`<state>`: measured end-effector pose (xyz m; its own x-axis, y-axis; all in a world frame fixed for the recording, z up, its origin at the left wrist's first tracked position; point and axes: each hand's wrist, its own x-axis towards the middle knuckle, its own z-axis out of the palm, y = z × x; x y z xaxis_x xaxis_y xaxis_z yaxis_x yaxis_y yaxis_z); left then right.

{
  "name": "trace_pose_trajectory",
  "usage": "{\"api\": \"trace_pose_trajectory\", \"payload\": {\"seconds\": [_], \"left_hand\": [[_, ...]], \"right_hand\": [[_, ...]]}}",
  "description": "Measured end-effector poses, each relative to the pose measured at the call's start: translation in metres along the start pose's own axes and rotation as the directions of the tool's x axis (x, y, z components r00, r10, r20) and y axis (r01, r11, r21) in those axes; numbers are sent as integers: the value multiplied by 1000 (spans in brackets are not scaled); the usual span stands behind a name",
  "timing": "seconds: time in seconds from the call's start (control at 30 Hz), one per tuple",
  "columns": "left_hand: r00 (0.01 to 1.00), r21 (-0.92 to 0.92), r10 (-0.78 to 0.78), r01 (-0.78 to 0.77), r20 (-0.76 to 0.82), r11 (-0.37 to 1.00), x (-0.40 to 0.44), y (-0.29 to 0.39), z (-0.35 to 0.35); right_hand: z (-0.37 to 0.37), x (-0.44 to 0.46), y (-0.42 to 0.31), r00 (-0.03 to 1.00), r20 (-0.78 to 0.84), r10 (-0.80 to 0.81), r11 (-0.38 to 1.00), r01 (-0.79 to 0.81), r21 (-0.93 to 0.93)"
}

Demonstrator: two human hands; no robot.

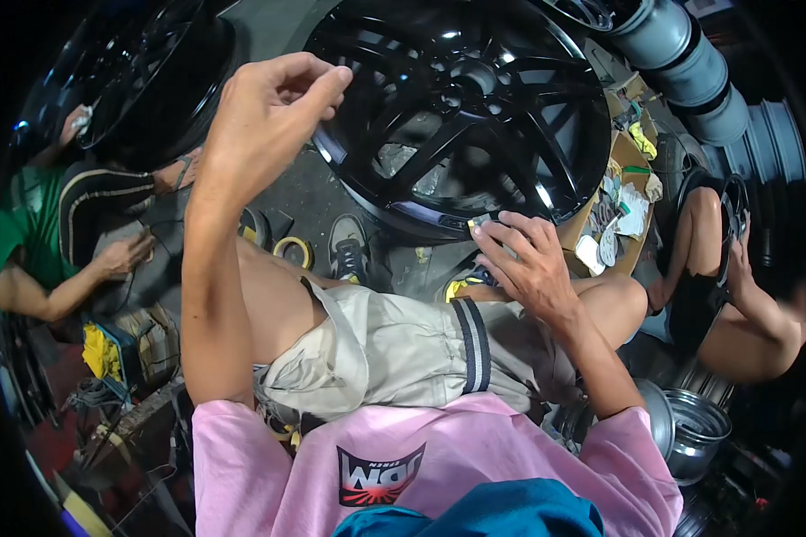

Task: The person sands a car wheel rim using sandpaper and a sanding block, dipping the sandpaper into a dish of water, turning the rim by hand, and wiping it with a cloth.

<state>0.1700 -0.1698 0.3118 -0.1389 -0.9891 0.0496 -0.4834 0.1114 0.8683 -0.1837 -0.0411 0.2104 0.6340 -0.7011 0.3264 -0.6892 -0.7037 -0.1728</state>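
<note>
I see the glossy black wheel (466, 104) face up ahead of the lap, with a small yellowish piece (475, 225) at its near rim. There the right hand (530, 261) has its fingers loosely spread, while the left hand (273, 112) hovers by the wheel's left side, fingers curled toward the thumb; I cannot tell whether either pinches anything. Rightward sits a cluttered cardboard box (575, 229)
</note>
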Motion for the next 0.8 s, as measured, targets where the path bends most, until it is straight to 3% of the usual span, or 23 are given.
{"api": "trace_pose_trajectory", "payload": {"seconds": [0.2, 0.27, 0.4, 0.5, 0.6, 0.7, 0.8], "left_hand": [[1000, 101, 4, -4, -6, 995, -5, -9, -8], [987, 128, 148, -139, -64, 982, -3, -11, -6], [987, 89, 139, -132, -75, 987, -1, -9, -13], [999, 115, -21, 25, -38, 993, -5, -6, -27], [998, 173, 14, -4, -55, 985, -5, -7, -27], [999, 87, 52, -52, -2, 995, -2, -1, -16], [999, 169, 37, -41, 26, 985, -2, 2, -18]], "right_hand": [[32, 44, -23, 991, -57, -118, 991, 121, 49], [45, 66, -33, 994, -61, -89, 988, 96, 120], [40, 69, -28, 992, -29, -121, 979, 124, 163], [19, 44, -9, 987, 51, -153, 981, 145, 126], [21, 52, -13, 986, 88, -142, 982, 129, 140], [36, 79, -27, 989, 13, -151, 969, 145, 201], [31, 65, -19, 984, 34, -175, 972, 168, 165]]}}
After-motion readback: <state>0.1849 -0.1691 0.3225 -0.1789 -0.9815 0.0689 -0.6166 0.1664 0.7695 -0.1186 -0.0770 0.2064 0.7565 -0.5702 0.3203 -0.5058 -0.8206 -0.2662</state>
